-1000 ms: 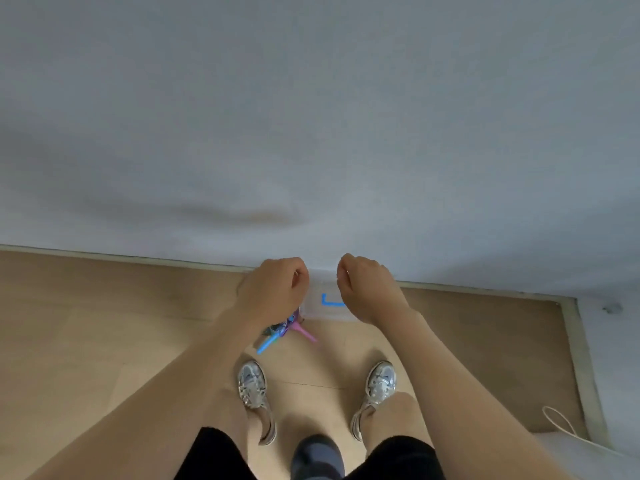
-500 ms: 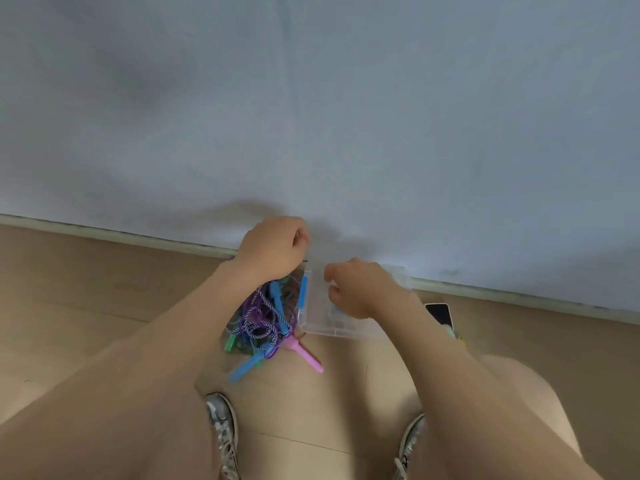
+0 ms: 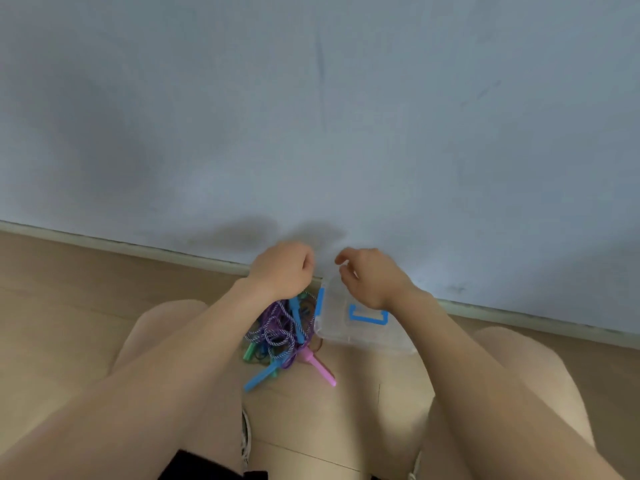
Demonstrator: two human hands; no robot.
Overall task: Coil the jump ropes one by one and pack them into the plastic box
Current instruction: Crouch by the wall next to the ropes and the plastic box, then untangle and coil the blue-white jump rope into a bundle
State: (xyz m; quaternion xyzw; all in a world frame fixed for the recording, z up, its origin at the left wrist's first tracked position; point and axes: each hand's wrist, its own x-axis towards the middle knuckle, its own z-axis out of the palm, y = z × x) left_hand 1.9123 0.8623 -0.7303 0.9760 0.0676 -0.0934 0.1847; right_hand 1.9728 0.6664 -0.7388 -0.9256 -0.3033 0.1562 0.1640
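Note:
A tangled pile of jump ropes [image 3: 280, 332] lies on the wooden floor by the wall, purple-and-white cords with blue [image 3: 261, 375], pink [image 3: 320, 367] and green handles. To its right lies the clear plastic box [image 3: 363, 336] with blue latches, lid on. My left hand [image 3: 282, 268] is curled into a fist just over the far end of the pile; no rope shows in it. My right hand [image 3: 370, 275] hovers over the box's far edge, fingers loosely curled, holding nothing.
A pale blue wall [image 3: 311, 116] with a baseboard [image 3: 138, 249] stands right behind the pile and box. My bent knees [image 3: 162, 327] flank both, and a shoe [image 3: 246, 441] shows below. Bare wooden floor stretches to the left.
I have gone from standing into a squat, so pile and box look larger. Both hands have come down toward them, and my right hand's fingers have loosened over the box.

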